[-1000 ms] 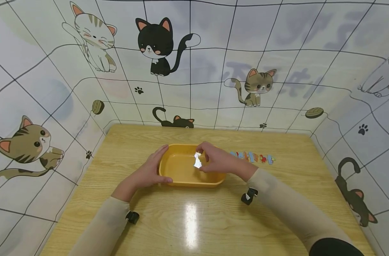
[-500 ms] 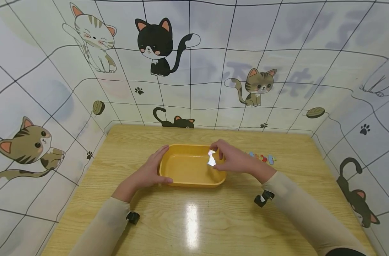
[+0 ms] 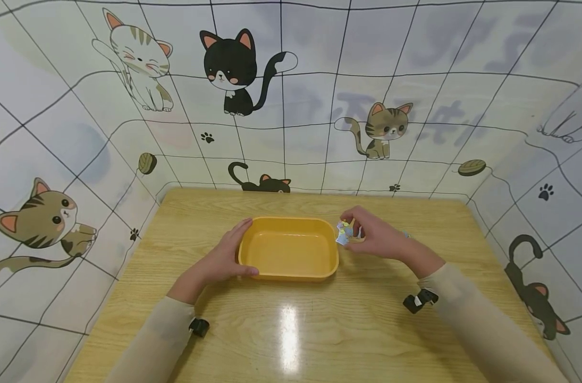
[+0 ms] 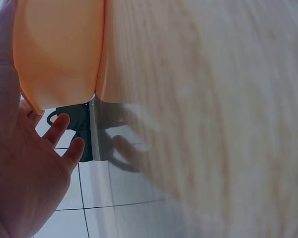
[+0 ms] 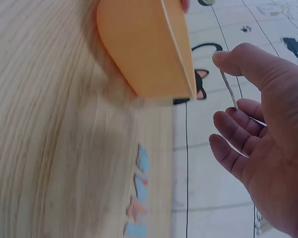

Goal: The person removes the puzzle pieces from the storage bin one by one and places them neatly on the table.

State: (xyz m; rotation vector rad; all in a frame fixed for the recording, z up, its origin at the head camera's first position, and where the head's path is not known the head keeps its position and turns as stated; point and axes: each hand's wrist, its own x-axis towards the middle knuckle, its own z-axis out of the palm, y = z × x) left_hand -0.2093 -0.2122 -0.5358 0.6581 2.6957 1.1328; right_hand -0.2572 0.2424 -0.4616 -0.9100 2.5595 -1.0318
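Observation:
A yellow rectangular tray sits on the wooden table, with nothing in it. My left hand holds its left end, thumb at the near corner and fingers at the far one. In the left wrist view the tray's end wall lies beside that hand. Just beyond the right rim, my right hand pinches a small flat cut-out piece, blue and yellow on the side that shows. The right wrist view catches this piece edge-on, between thumb and fingertips.
Several small coloured pieces lie in a row on the table to the right of the tray, mostly hidden behind my right hand in the head view. A cat-patterned tile backdrop stands around the table's back and sides.
My right hand has carried the pinched piece rightward from over the tray to outside its right rim. The piece now shows its coloured face instead of a shiny white one. The left hand stays put.

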